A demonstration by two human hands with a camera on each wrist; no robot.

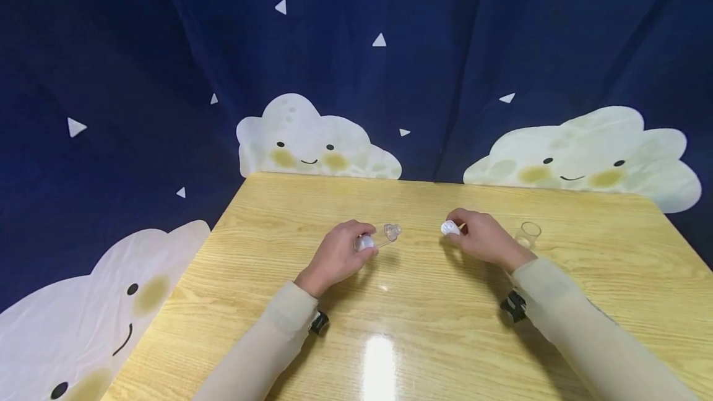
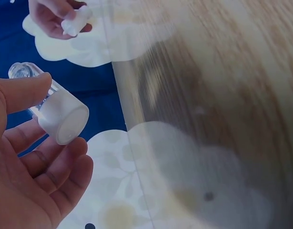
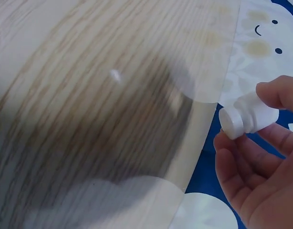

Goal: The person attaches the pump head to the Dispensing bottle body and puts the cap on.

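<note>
My left hand grips a small clear bottle with a white lower part, thumb on one side and fingers under the other. The bottle lies tilted over the table, its clear neck pointing right toward my other hand. My right hand pinches a small white stepped piece, like a bottle's pump top, between thumb and fingers. Its round flat end faces left in the head view. A gap of bare wood separates the two hands. Beside my right wrist, a clear open-rimmed cap stands on the table.
The light wooden table has a glossy top with a bright reflection near the front. Behind it hangs a dark blue curtain with white clouds and triangles. Black wrist straps show below both sleeves.
</note>
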